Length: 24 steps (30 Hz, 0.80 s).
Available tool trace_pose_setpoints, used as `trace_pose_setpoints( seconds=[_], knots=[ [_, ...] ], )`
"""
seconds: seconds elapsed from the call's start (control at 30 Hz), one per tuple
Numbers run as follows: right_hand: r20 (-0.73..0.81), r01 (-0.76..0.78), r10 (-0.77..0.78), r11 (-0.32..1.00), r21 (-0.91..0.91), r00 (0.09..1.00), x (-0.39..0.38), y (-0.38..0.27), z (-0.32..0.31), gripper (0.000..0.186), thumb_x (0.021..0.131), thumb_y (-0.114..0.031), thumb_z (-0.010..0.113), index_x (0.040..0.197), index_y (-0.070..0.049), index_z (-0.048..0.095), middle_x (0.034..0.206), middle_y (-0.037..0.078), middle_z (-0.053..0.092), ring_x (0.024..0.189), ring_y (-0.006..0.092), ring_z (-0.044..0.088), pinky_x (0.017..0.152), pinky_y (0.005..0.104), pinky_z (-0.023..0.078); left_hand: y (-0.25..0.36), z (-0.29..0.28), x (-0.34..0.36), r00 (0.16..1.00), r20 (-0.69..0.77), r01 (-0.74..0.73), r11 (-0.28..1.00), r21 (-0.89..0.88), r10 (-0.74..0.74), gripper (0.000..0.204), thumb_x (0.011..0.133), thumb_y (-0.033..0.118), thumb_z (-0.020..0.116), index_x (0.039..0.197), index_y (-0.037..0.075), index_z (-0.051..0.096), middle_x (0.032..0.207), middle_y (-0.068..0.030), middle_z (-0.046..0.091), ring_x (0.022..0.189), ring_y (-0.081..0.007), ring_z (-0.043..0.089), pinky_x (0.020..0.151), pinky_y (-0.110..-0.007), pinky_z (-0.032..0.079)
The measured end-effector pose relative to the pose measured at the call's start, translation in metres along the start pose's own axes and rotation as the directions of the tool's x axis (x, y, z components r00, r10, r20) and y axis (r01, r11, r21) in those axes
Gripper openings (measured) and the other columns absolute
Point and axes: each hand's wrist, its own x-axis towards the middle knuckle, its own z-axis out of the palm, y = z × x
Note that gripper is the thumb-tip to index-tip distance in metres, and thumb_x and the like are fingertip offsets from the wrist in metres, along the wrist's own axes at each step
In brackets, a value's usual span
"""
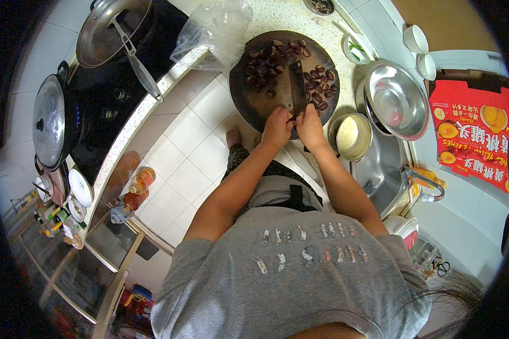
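Observation:
A round dark chopping board [246, 104] lies on the counter in front of me. My right hand [311, 127] is closed around the handle end of a dark-bladed cleaver [298, 87], whose blade points away from me over the board. Close beside it, my left hand [277, 127] has its fingers pinched together at the board's near edge; whatever they hold is too small to make out. Brown chestnuts [266, 65] are heaped on the far left of the board. More chestnuts [320, 87] lie to the right of the blade.
Right of the board stand a pot with pale contents [353, 137] and a steel basin [398, 99] by the sink [385, 175]. A clear plastic bag [215, 31] sits beyond the board. On the left are a stove [104, 107], a lidded pot [50, 121] and a pan [93, 39].

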Motion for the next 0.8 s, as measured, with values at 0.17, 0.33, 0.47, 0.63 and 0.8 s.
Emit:
trace_pose_setpoints(
  seconds=[0.17,0.33,0.47,0.63,0.8],
  knots=[
    [-0.089,0.098,-0.104,0.993,-0.064,0.991,-0.008,0.013,0.014,0.012,0.087,-0.001,0.054,0.095,0.005,0.047,0.092,0.031,0.054,0.088,0.0491,0.053,0.079,0.0512,0.043,-0.004,0.001,0.003,0.999,0.028,-0.028,0.998,-0.056,0.029,0.016,0.074,-0.003,0.064,0.088,0.0,0.056,0.083,-0.0192,0.056,0.081,-0.0404,0.058,0.072,-0.046,0.048],
    [-0.109,0.068,-0.078,0.993,-0.092,0.991,-0.007,0.014,0.019,0.013,0.087,-0.002,0.055,0.094,0.005,0.048,0.091,0.031,0.054,0.089,0.0491,0.053,0.08,0.0522,0.043,0.001,-0.006,0.005,0.996,0.09,-0.022,0.998,-0.066,0.028,0.016,0.075,-0.004,0.063,0.089,0.0,0.055,0.086,-0.0202,0.055,0.082,-0.0416,0.058,0.072,-0.046,0.048],
    [-0.028,0.001,-0.001,1.0,-0.029,1.0,-0.007,0.005,0.005,0.014,0.086,-0.004,0.055,0.095,0.004,0.048,0.092,0.032,0.057,0.091,0.0506,0.055,0.081,0.0546,0.044,0.005,-0.013,0.007,0.99,0.135,-0.033,0.999,-0.042,0.038,0.017,0.077,-0.002,0.064,0.092,0.0,0.056,0.09,-0.0212,0.055,0.083,-0.0422,0.058,0.073,-0.045,0.048],
    [0.0,-0.098,0.098,0.995,0.032,0.995,-0.014,0.0,-0.009,0.015,0.09,-0.006,0.054,0.098,0.002,0.044,0.089,0.033,0.061,0.09,0.0516,0.058,0.079,0.0556,0.046,0.008,-0.013,0.005,0.993,0.118,0.001,0.993,-0.121,0.014,0.021,0.078,0.001,0.071,0.093,0.002,0.058,0.088,-0.0163,0.057,0.079,-0.0338,0.061,0.071,-0.042,0.05],
    [0.0,-0.106,0.106,0.99,0.091,0.994,-0.014,-0.005,-0.028,0.013,0.093,-0.008,0.052,0.098,0.0,0.042,0.087,0.03,0.062,0.089,0.0497,0.06,0.077,0.0535,0.047,0.007,-0.011,0.006,0.991,0.136,-0.007,1.0,-0.016,0.009,0.026,0.074,0.0,0.076,0.094,0.004,0.059,0.084,-0.0112,0.058,0.077,-0.0271,0.062,0.07,-0.037,0.051]
  ],
)
